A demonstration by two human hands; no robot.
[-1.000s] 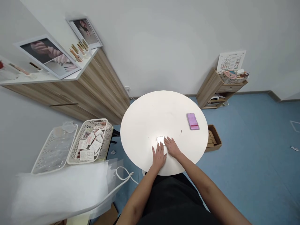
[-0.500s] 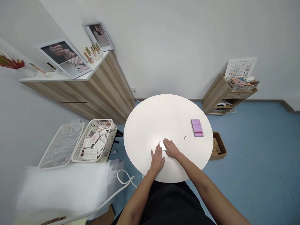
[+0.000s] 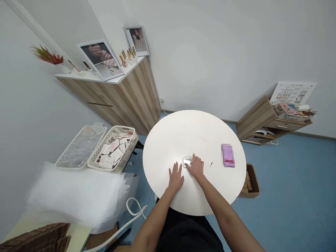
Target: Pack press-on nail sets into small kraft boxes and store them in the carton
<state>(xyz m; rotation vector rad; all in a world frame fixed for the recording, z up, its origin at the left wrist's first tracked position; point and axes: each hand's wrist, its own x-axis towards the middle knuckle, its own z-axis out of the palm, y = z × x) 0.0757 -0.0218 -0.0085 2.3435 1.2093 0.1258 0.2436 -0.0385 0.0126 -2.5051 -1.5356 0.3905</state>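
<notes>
Head cam: my left hand (image 3: 175,178) sits flat on the round white table (image 3: 168,140), fingers spread, holding nothing, just beside a small silvery packet (image 3: 187,161). My right hand (image 3: 195,167) lies open over the packet's right edge, no real clamp. Loads of bare tabletop ahead, then a blurred pink pack (image 3: 228,155) near the right rim, and a white plastic basket (image 3: 112,148) past the left rim.
</notes>
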